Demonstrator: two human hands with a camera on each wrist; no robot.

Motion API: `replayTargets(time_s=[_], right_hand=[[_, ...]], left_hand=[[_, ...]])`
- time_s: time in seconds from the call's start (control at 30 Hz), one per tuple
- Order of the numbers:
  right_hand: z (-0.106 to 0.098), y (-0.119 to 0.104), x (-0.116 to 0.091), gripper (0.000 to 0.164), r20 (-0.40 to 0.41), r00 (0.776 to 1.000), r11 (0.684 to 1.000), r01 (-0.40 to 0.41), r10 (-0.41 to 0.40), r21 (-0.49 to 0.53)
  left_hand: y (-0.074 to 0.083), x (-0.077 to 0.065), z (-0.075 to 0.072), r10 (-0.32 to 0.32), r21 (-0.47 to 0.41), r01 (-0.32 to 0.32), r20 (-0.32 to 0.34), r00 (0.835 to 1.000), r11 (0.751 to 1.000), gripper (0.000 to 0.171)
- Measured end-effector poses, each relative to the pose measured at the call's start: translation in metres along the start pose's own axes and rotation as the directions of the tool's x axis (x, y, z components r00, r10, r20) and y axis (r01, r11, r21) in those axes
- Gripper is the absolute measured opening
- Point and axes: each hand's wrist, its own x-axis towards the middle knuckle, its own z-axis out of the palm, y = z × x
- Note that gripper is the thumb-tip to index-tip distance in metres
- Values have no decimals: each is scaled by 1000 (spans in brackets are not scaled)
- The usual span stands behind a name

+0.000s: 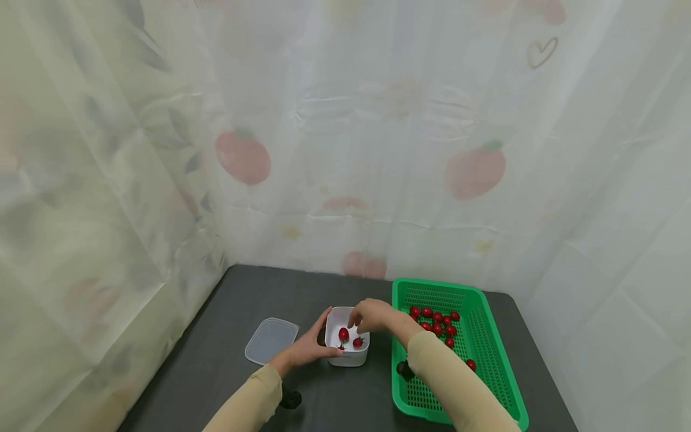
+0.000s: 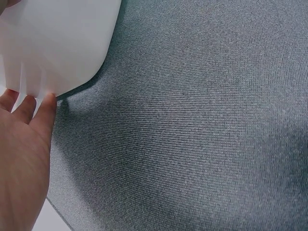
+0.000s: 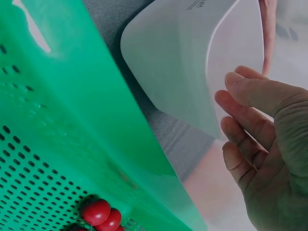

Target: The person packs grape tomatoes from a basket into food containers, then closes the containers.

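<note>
A small white plastic container (image 1: pixel 348 358) stands on the table with a few cherry tomatoes (image 1: pixel 344 334) inside. My left hand (image 1: pixel 308 348) holds its left side, thumb along the near rim and fingers round the far side; in the left wrist view, fingertips (image 2: pixel 46 103) press its wall. Over the container's right part hovers my right hand (image 1: pixel 372 316). In the right wrist view its fingers (image 3: pixel 248 118) are loosely bent at the container's opening, and nothing shows between them.
On the right, a green perforated basket (image 1: pixel 488 336) holds several more cherry tomatoes (image 1: pixel 437 328), partly hidden by my right forearm. A translucent lid (image 1: pixel 272 340) lies flat left of the container. Patterned curtains (image 1: pixel 345 150) hang behind and beside the dark table (image 1: pixel 216 360).
</note>
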Motion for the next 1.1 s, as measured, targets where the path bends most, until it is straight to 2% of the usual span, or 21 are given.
replayTargets(time_s=[0.2, 0.43, 0.6, 0.77, 1.1], right_hand=[[-11, 4, -9, 21, -53, 998, 999, 41, -41, -2], [-40, 23, -39, 24, -146, 987, 995, 73, -62, 72], [-55, 41, -65, 25, -182, 983, 989, 22, 5, 147], [-61, 57, -88, 26, -201, 974, 972, -53, 100, 229], [-51, 95, -119, 27, -218, 960, 968, -130, 177, 215]], left_hand=[[0, 0, 1, -2, -22, 2, 3, 1000, 1000, 113], [2, 1, 2, -22, 13, 22, -27, 999, 1000, 115], [-1, 2, 2, -20, 22, 21, -39, 999, 1000, 116], [-4, 3, 2, -21, 28, 22, -42, 999, 999, 117], [-1, 3, 4, -40, 47, 42, -53, 998, 998, 116]])
